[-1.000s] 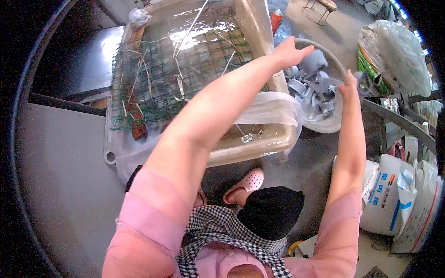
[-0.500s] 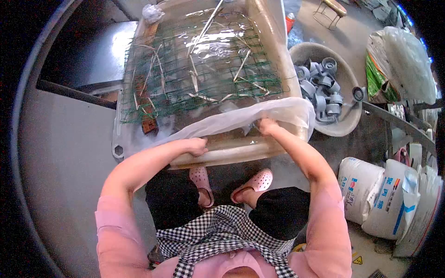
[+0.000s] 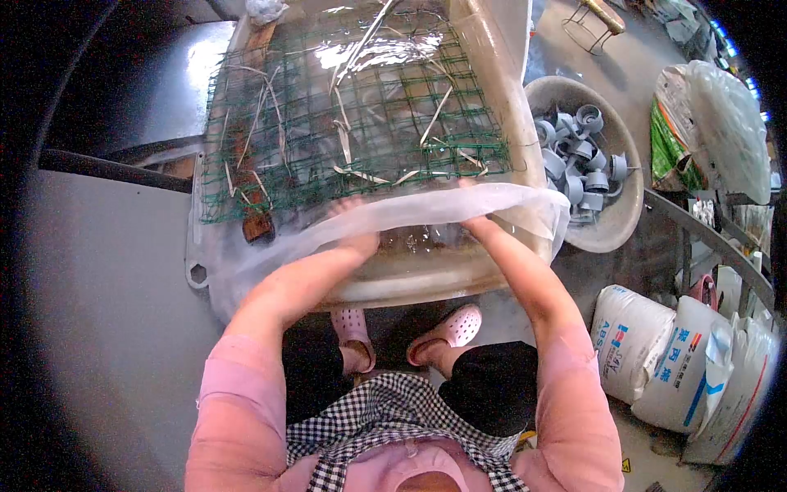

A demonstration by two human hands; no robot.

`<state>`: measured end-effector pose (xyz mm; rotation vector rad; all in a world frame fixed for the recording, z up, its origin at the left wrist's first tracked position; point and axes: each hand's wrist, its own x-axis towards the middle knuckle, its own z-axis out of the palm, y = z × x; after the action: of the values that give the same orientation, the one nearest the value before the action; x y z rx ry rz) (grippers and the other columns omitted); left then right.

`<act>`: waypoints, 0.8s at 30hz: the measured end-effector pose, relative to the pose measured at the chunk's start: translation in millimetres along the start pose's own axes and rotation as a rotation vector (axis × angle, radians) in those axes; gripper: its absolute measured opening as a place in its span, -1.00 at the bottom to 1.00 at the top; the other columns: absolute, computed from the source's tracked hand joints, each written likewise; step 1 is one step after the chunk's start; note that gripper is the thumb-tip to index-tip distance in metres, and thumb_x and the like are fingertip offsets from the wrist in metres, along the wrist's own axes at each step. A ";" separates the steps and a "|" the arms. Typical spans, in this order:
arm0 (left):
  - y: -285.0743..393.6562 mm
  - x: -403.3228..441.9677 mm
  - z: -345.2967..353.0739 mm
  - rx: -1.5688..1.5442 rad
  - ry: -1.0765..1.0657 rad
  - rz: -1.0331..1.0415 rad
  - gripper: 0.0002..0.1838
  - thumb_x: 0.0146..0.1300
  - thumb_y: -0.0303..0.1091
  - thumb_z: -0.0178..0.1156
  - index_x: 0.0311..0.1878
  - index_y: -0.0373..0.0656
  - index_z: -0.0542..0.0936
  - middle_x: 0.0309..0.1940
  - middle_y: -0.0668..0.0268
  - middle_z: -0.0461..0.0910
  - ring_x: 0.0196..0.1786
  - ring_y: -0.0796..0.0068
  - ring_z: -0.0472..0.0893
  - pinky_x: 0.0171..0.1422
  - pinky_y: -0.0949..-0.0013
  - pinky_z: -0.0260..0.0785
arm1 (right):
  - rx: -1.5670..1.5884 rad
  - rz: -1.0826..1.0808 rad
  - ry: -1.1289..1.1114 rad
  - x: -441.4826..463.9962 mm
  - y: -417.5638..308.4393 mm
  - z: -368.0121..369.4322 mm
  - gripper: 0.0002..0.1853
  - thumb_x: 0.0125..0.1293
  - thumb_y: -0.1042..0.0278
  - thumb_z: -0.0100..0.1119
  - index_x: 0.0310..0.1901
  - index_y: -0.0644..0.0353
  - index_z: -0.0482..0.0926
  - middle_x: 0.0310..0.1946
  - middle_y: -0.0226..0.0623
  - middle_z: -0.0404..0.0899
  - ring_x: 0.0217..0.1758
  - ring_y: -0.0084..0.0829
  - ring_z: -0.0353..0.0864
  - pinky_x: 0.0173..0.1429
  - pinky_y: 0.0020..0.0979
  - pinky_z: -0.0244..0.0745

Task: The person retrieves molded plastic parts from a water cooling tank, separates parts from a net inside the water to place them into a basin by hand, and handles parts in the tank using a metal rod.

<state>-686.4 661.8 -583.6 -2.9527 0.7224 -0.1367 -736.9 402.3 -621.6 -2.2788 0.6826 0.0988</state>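
Observation:
My left hand [image 3: 361, 238] reaches under a translucent white plastic sheet [image 3: 418, 208] that lies in a band across the front of a water-filled tub [image 3: 385, 291]. Its fingers show spread beyond the band, near the edge of a green wire mesh [image 3: 311, 176]. My right hand [image 3: 476, 222] is also under the sheet, further right. Only its fingertips come out past the far side, stretched toward the mesh; its middle is hidden by the sheet. Pale strips [image 3: 344, 143] are tied to the mesh, and a brown wooden bar [image 3: 258, 223] lies under its left part.
Right of the tub stands a round basin [image 3: 627, 217] with several grey plastic fittings [image 3: 586, 168]. White printed sacks [image 3: 627, 340] lie lower right, near a metal rail [image 3: 713, 234]. A grey panel [image 3: 115, 271] lies on the left, and a stool [image 3: 602, 16] stands at the back.
Both hands have moved forward, away from my body, and under the sheet. My left hand has left the tub's front rim and its fingers have spread. The view has shifted slightly.

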 end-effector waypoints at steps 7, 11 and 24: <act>-13.5 41.1 -4.8 -0.462 -0.474 0.151 -0.49 0.08 -0.31 0.00 0.13 -0.27 0.28 0.09 -0.03 0.30 0.15 -0.11 0.25 0.27 -0.02 0.02 | -0.094 -0.393 -0.061 -29.4 -27.5 -19.7 -0.70 0.27 0.19 -0.14 -0.16 0.22 0.48 -0.10 0.04 0.44 -0.01 -0.03 0.38 0.07 -0.14 0.26; -3.8 38.9 -17.0 -0.738 -0.451 0.258 -0.49 0.08 -0.28 0.02 0.13 -0.23 0.30 0.08 -0.01 0.31 0.15 -0.07 0.26 0.27 0.04 0.04 | -0.235 -0.579 -0.097 -58.5 -77.1 -46.5 -0.73 0.22 0.29 -0.13 -0.13 0.16 0.48 -0.14 -0.06 0.49 -0.04 -0.09 0.42 0.05 -0.16 0.31; 10.3 3.4 -91.2 -1.030 -0.358 0.389 -0.39 -0.01 -0.15 0.20 0.10 -0.22 0.32 0.05 -0.04 0.35 0.17 0.02 0.28 0.24 0.17 0.09 | -0.562 -0.960 0.152 -91.1 -107.0 -30.2 -0.62 0.11 0.42 -0.13 0.02 0.20 0.35 -0.05 0.00 0.41 0.02 -0.06 0.41 0.07 -0.13 0.31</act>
<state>-698.1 644.3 -494.2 -3.3955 1.6563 1.0654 -765.1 484.6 -507.1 -2.9241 -0.4875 -0.3875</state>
